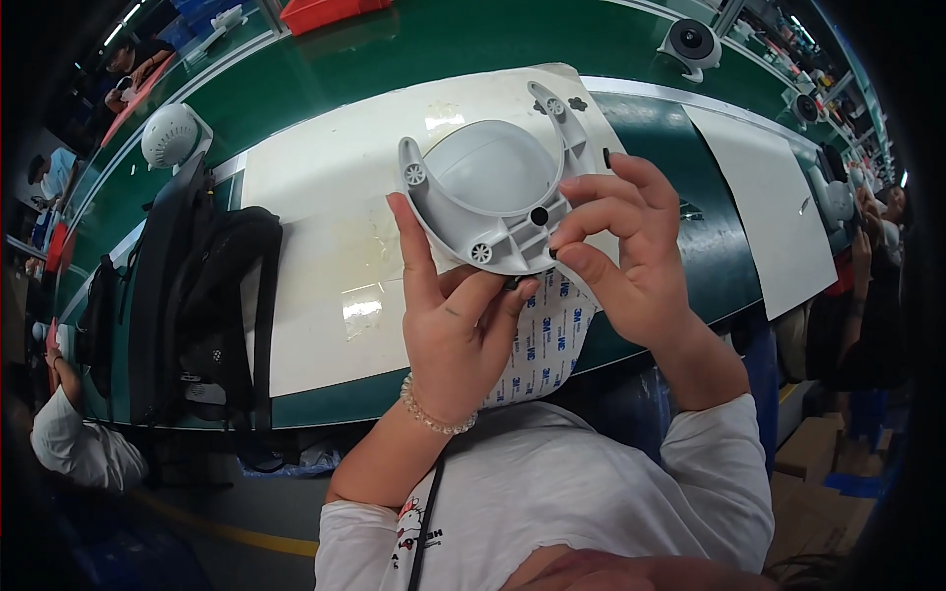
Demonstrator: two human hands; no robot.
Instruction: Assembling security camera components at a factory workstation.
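My left hand (448,335) is closed on the near edge of a white plastic housing (493,167), which has a rounded bowl-like middle and two curved prongs pointing away from me. A round black pad (539,217) sits on the housing's underside. At the near right corner, my right hand (631,256) pinches a small black pad (554,254) between thumb and fingers, close against the housing. Below the hands hangs a backing sheet (547,345) with blue print; its upper part is hidden behind the left hand and housing. Small dark pieces (577,102) lie past the prongs.
A cream mat (315,197) covers part of the green bench (705,197). Black bags (168,295) lie at left. White round-headed devices (169,136) stand on the far side, near a red bin (330,12). A white board (769,217) lies at right. Other people work at both sides.
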